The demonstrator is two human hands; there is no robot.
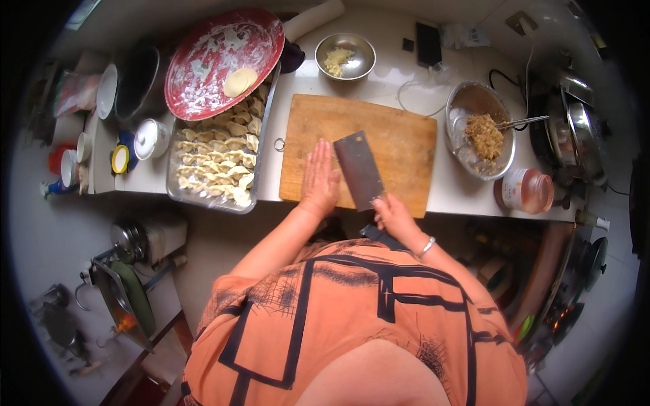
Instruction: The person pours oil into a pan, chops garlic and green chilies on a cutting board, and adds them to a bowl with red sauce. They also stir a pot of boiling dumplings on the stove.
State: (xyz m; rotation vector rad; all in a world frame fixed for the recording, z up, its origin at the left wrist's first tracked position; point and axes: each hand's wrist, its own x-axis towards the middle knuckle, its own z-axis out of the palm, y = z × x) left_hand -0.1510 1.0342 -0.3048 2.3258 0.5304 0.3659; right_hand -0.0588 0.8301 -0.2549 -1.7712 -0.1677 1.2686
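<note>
A wooden cutting board [403, 155] lies at the counter's front edge, with a few pale specks on it. My right hand [398, 220] is closed round the handle of a cleaver [360, 172], whose broad dark blade lies over the middle of the board. To the left of the blade, my left hand [320, 181] lies stretched out on the board with nothing in it. Behind the board stands a small metal bowl [365, 65] holding pale chopped bits, perhaps garlic or ginger.
Left of the board, a tray [252, 199] holds rows of dumplings [215, 162]. A floury red plate [186, 74] with round wrappers [240, 82] overlaps its far end. At right are a metal bowl [460, 152] of minced filling [484, 135] and a jar [525, 191]. A phone [428, 44] lies behind.
</note>
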